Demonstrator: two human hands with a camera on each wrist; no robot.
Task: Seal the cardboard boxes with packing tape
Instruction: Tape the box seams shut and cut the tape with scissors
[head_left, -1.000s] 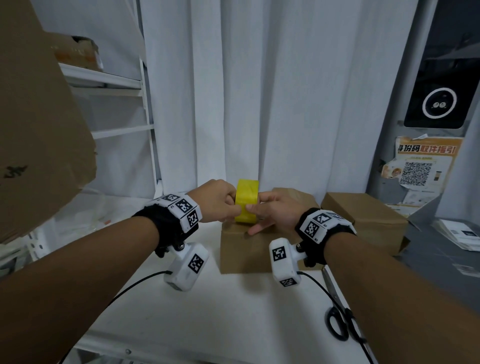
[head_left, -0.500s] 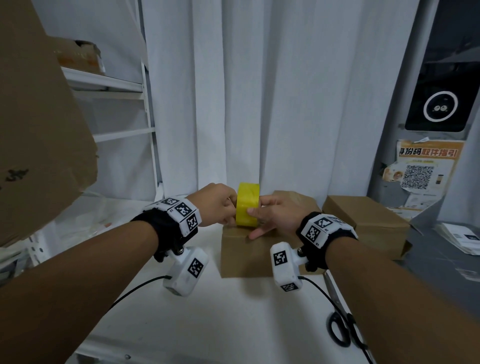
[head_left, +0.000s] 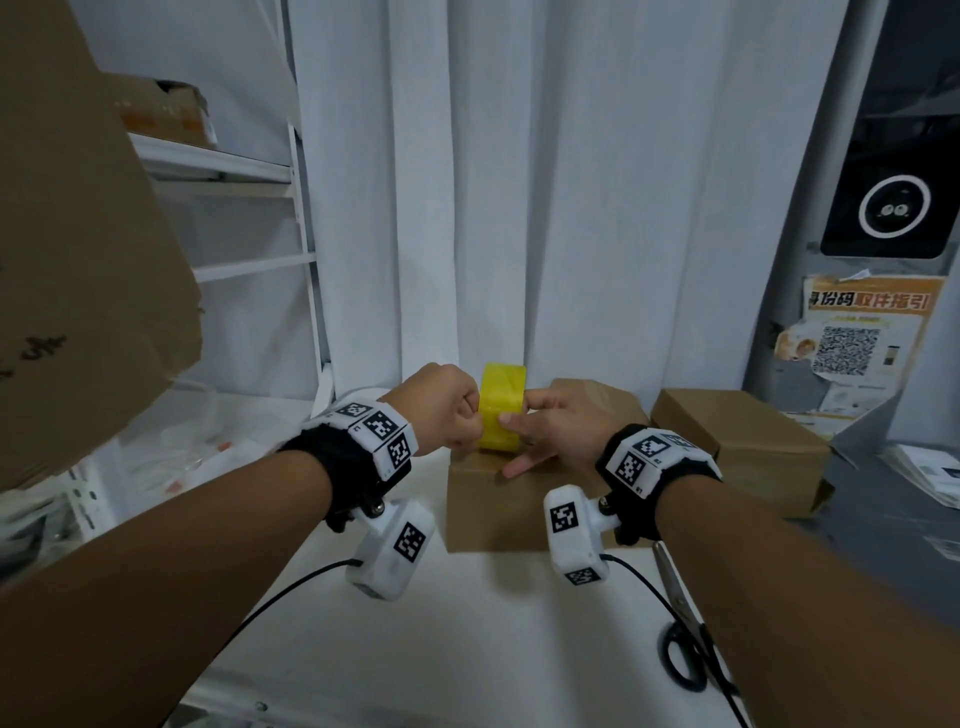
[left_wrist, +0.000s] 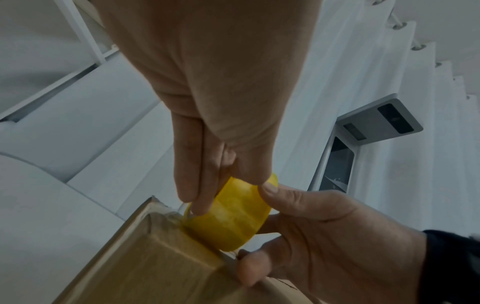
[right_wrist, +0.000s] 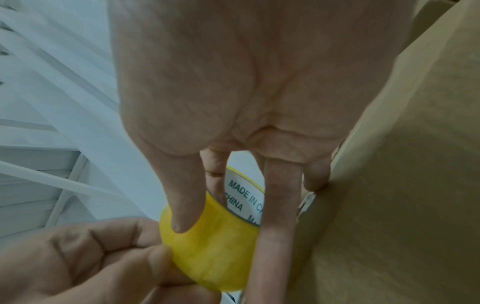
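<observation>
Yellow roll of packing tape (head_left: 502, 407) sits upright over the near top edge of the brown cardboard box (head_left: 493, 512) on the white tabletop (head_left: 467, 639). Left hand (head_left: 441, 405) pinches its rim; right hand (head_left: 561, 431) grips it, thumb outside, forefinger through the core.

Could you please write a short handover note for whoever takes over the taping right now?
Left hand: fingers curled on the near side of the yellow tape roll, pinching at its surface.
Right hand: holds the roll from the other side, thumb on the outer face, a finger inside the core.
The roll is held upright over the near box, at its top front edge. A second box sits to the right, scissors on the table by the right forearm.
Done: roll picked up and brought to the near box.
Left: no strip looks pulled out yet; tape both boxes and cut.
</observation>
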